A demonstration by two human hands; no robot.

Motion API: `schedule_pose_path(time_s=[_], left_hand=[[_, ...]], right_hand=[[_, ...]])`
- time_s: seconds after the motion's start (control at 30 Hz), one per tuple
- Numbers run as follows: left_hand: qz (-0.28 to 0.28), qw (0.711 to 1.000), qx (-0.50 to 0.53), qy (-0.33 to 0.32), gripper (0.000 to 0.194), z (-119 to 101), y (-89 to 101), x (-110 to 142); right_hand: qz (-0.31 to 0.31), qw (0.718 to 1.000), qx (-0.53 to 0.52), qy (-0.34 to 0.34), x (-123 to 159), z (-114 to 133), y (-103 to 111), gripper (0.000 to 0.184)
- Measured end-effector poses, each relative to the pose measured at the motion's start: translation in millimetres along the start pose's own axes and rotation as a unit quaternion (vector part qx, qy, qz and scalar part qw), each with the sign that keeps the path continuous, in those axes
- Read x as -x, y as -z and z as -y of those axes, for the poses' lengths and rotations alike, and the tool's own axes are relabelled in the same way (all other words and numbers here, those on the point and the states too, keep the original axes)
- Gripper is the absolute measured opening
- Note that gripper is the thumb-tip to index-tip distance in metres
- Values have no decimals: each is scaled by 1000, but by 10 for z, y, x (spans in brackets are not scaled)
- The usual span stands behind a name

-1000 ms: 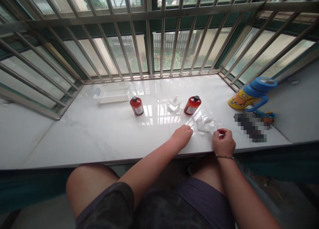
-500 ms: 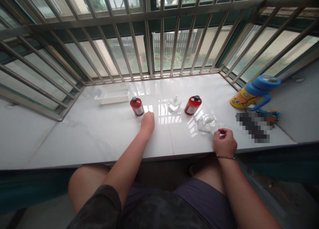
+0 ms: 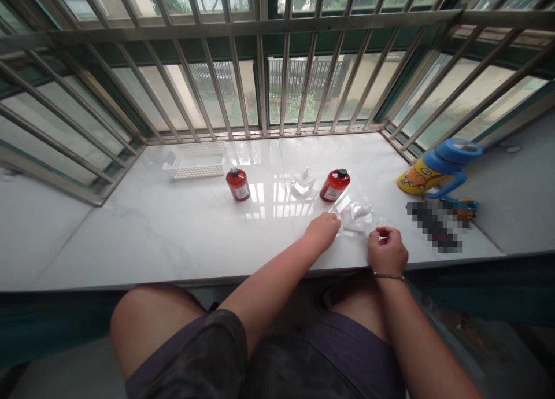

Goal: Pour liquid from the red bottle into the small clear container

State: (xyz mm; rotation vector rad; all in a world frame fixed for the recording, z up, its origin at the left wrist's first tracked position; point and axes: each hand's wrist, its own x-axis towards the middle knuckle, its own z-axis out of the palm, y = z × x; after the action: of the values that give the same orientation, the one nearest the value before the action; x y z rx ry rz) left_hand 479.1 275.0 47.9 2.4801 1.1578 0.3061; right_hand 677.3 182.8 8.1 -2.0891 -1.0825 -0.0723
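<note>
My left hand (image 3: 323, 231) is closed, its knuckles up and fingertips hidden, at the left edge of a clear plastic packet (image 3: 358, 217) with whitish contents. My right hand (image 3: 388, 251) curls in a pinch on the packet's other side. A pale scrap (image 3: 382, 222) shows by its fingertips; what the fingers hold is too small to make out. Behind the left hand stands a red bottle with a black cap and white label (image 3: 335, 186). A similar red bottle (image 3: 238, 185) stands further left. Between the bottles sits a clear glass bottle with a pump top (image 3: 303, 182).
A white perforated basket (image 3: 197, 163) lies at the back left of the white marble-patterned counter (image 3: 147, 231). On the right are a blue and yellow flask (image 3: 436, 167), a blurred-out dark object (image 3: 436, 225) and a small orange and blue item (image 3: 468, 209). Metal bars (image 3: 260, 26) enclose the back.
My left hand has moved right, from beside the left red bottle to the clear packet. My right hand keeps nearly the same place and pinch. The view has shifted slightly.
</note>
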Motion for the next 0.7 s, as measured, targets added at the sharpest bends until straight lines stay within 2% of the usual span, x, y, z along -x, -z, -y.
schedule_pose_path(time_s=[0.07,0.13,0.2,0.27,0.37,0.47,0.57,0.7], left_hand=[[-1,1000,3,-11,22,-49,-37,26],[-11,1000,0,5,23,68,18,69],[-30,998,-11,47,26,333,158,133],[-57,992,-30,109,30,687,357,228],[-101,971,-65,206,37,1205,661,407],[-123,950,-91,271,38,1515,836,532],[-136,934,-108,311,39,1576,851,520],[-147,927,-109,327,44,1417,762,352]], right_hand=[[-1,1000,0,1,-1,1,0,29],[-1,1000,0,4,-3,-2,-2,29],[0,1000,-1,4,-5,-8,-6,29],[1,1000,-2,3,-6,-15,-12,30],[-1,1000,-2,0,-6,-19,-21,30],[0,1000,-3,-3,-4,-9,-24,29],[4,1000,-3,-5,-2,3,-23,29],[10,1000,3,-4,-6,-2,-26,29]])
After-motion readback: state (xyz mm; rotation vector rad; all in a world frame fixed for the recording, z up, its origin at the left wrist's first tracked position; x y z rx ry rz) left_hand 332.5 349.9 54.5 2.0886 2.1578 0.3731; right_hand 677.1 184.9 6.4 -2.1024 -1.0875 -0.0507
